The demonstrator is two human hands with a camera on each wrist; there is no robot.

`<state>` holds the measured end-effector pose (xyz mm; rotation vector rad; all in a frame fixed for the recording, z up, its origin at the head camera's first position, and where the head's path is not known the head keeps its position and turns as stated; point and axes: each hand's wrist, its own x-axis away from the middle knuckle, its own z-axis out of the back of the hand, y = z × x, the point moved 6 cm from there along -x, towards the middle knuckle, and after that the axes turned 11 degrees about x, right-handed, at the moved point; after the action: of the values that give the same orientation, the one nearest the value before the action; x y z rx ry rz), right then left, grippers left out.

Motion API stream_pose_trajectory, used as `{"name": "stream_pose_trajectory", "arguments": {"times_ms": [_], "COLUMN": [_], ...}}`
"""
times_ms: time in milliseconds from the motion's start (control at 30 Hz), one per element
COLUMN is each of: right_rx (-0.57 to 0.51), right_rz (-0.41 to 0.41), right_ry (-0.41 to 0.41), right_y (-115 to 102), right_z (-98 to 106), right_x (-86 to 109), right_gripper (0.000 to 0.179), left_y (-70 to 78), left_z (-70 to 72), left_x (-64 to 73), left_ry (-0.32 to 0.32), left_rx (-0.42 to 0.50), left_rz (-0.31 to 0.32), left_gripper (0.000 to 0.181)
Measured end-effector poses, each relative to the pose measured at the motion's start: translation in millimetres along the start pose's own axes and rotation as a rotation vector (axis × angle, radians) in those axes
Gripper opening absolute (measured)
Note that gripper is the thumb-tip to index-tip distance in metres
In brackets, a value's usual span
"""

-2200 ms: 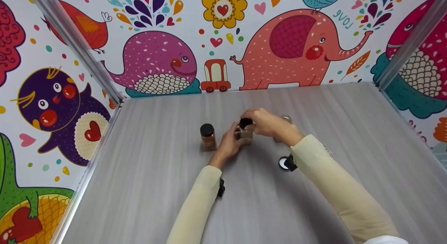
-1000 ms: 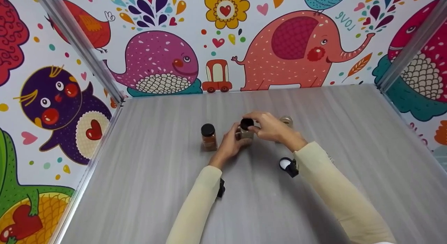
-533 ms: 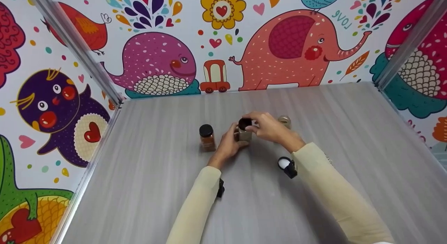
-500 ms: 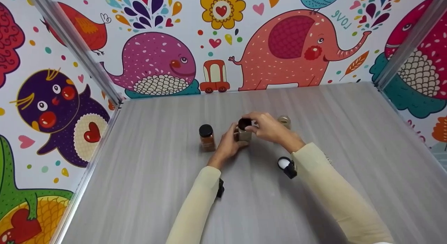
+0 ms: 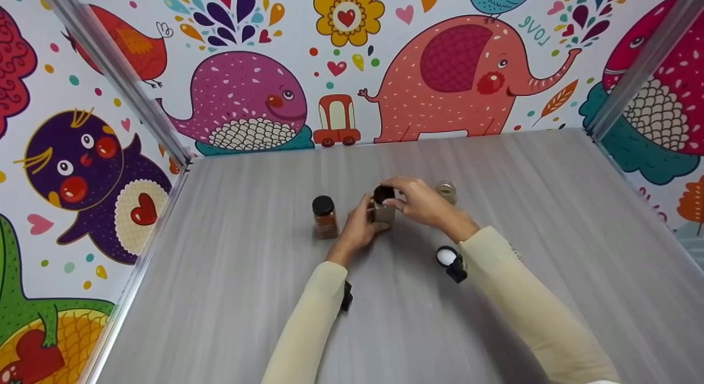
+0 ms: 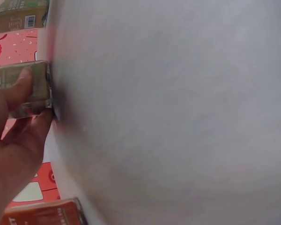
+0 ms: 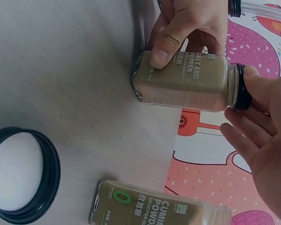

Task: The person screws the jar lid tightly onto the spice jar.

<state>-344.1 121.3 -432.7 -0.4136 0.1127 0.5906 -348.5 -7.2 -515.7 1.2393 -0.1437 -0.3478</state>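
Note:
My left hand [image 5: 357,230] grips an upright salt and pepper jar [image 7: 187,79] low on its body, with thumb and fingers on opposite sides. The jar stands on the table, filled with a tan powder. On its mouth sits a black lid [image 7: 243,89], which my right hand [image 5: 421,202] pinches between thumb and fingers. A little to the right is a cumin powder jar [image 7: 150,206] with an uncovered mouth. Nearer me, a loose black lid [image 5: 446,256] lies with its white inside facing up. Left of my left hand stands a jar of orange-red spice [image 5: 325,221], capped in black.
The grey wood-grain table [image 5: 236,274] runs back to a wall printed with cartoon animals [image 5: 451,81]. A second printed wall [image 5: 82,169] rises along the left side. Metal posts [image 5: 118,76] mark the corners.
My right hand has turned slightly at the black lid, and its wrist has moved away from the loose lid. The left hand still holds the salt and pepper jar in the same spot.

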Motion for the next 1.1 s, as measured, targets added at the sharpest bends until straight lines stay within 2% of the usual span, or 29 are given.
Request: {"name": "stream_pose_trajectory", "arguments": {"times_ms": [233, 500, 833, 1100], "right_rx": [-0.064, -0.040, -0.059, -0.031], "right_rz": [0.013, 0.008, -0.005, 0.046], "right_ry": [-0.016, 0.008, -0.009, 0.009], "right_y": [-1.0, 1.3, 2.7, -1.0], "right_z": [1.0, 2.8, 3.5, 1.5], "right_x": [0.2, 0.0, 1.1, 1.9], "right_gripper": [0.040, 0.037, 0.044, 0.040], "left_y": [-0.3, -0.4, -0.4, -0.8], "left_z": [1.1, 1.0, 1.6, 1.3], "left_x": [-0.7, 0.1, -1.6, 0.5], "left_ry": [0.000, 0.000, 0.004, 0.001], "left_rx": [-0.038, -0.022, -0.030, -0.016], "left_rz": [-0.015, -0.001, -0.003, -0.018], "left_gripper": [0.058, 0.058, 0.057, 0.056]}}
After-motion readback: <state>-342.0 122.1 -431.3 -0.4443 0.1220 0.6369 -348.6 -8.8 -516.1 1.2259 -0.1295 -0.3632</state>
